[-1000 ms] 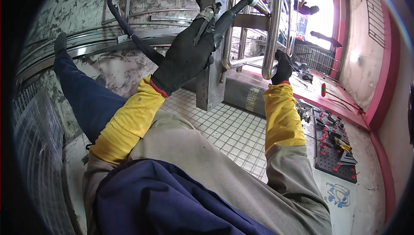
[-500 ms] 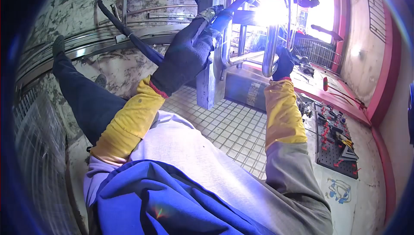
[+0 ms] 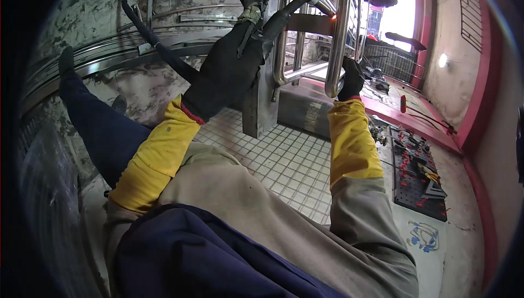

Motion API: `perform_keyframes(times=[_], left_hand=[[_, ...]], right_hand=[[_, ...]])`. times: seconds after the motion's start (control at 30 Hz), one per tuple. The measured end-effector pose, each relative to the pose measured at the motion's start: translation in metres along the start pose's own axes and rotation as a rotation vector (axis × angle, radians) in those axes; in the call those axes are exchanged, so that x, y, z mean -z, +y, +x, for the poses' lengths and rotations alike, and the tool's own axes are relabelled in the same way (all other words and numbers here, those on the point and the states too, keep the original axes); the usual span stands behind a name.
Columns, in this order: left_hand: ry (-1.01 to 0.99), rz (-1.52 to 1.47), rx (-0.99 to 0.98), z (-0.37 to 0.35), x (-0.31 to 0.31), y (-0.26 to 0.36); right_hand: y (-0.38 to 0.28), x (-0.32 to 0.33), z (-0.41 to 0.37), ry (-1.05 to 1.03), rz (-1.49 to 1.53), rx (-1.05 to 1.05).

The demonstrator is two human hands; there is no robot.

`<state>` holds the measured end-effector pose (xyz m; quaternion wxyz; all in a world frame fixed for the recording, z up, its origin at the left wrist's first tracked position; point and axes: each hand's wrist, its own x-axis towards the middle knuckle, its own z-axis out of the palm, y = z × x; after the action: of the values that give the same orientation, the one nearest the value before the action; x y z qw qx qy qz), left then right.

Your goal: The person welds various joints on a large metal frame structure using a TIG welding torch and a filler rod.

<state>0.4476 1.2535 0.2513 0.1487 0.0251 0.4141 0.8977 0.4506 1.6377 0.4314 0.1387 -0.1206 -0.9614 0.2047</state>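
Note:
My left hand point(image 3: 226, 68), in a dark glove with a yellow cuff, is closed round the handle of a welding torch point(image 3: 278, 22). The torch's nozzle points at a joint between a flat dark bar point(image 3: 308, 24) and a bent shiny steel tube point(image 3: 343, 36). A small orange spot glows at that joint. My right hand point(image 3: 353, 79), gloved the same way, is closed at the tube's lower bend, its fingertips partly hidden. Behind my left hand stands a square steel post point(image 3: 259, 101).
A torch cable point(image 3: 142, 22) loops at the left. Long metal bars point(image 3: 109, 60) lie along the mottled surface. A black pegboard point(image 3: 417, 183) with tools is at the right, near a red-handled tool point(image 3: 404, 104). A dark box-shaped beam point(image 3: 305, 112) lies beyond the tiled floor point(image 3: 273, 161).
The glaring white-violet arc at the joint has gone out, leaving a small orange glow. Both hands keep their grips, and the whole view has shifted slightly.

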Motion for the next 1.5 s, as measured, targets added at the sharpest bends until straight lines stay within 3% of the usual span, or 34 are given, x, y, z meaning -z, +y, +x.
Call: perform_keyframes(times=[0.23,0.3,0.43,0.53,0.6,0.7,0.73,0.8,0.83,0.87,0.93,1.0,1.07,1.2,1.27,1.37,1.4,1.5], left_hand=[[-0.027,-0.046,0.047,0.0,0.001,0.013],[0.0,0.003,-0.077,0.0,-0.001,0.009],[-0.012,0.004,-0.09,0.001,0.001,0.009],[-0.018,0.076,-0.09,0.0,0.002,0.01],[-0.018,0.049,-0.104,0.0,0.001,0.011],[-0.021,0.056,-0.124,-0.001,0.001,0.009],[-0.015,-0.002,-0.112,-0.002,-0.001,0.003],[-0.03,-0.041,-0.057,0.0,-0.001,0.004],[-0.042,0.036,0.015,-0.002,0.002,0.017],[-0.044,0.037,0.016,-0.003,0.001,0.014],[0.053,0.112,-0.234,-0.003,-0.003,0.006],[0.035,0.067,-0.204,-0.001,-0.004,0.003],[0.002,-0.025,-0.143,0.0,-0.003,0.002],[0.005,0.006,-0.186,-0.001,-0.001,0.005],[-0.011,0.066,-0.141,0.0,0.0,0.005],[0.066,0.034,-0.266,-0.001,-0.004,0.007],[-0.041,-0.073,0.011,-0.006,0.001,0.01],[0.019,0.03,-0.087,-0.003,-0.001,0.011]], right_hand=[[-0.027,-0.004,-0.001,-0.013,-0.016,-0.155],[-0.035,-0.007,-0.002,0.056,0.013,-0.287],[-0.04,-0.009,-0.003,0.063,-0.017,-0.311],[-0.031,-0.004,-0.004,0.012,-0.069,-0.202],[-0.025,0.0,-0.004,-0.066,-0.286,-0.007],[-0.015,0.005,-0.002,-0.079,-0.311,0.04],[-0.003,0.0,0.002,0.017,0.14,-0.213],[-0.022,-0.001,-0.002,-0.025,-0.166,-0.117],[-0.032,-0.009,0.0,0.115,0.027,-0.379],[-0.032,-0.01,-0.002,0.116,0.028,-0.381],[-0.024,-0.004,-0.003,-0.014,0.039,-0.183],[-0.022,-0.001,-0.002,-0.032,0.007,-0.194],[-0.02,-0.001,-0.004,-0.058,-0.211,0.017],[-0.022,-0.001,-0.003,-0.071,-0.182,0.009],[-0.023,-0.005,-0.002,0.034,0.064,-0.256],[-0.026,-0.004,-0.003,0.006,-0.009,-0.213],[-0.026,-0.005,-0.002,0.044,0.069,-0.274],[-0.022,-0.002,-0.001,0.063,0.076,-0.31]])
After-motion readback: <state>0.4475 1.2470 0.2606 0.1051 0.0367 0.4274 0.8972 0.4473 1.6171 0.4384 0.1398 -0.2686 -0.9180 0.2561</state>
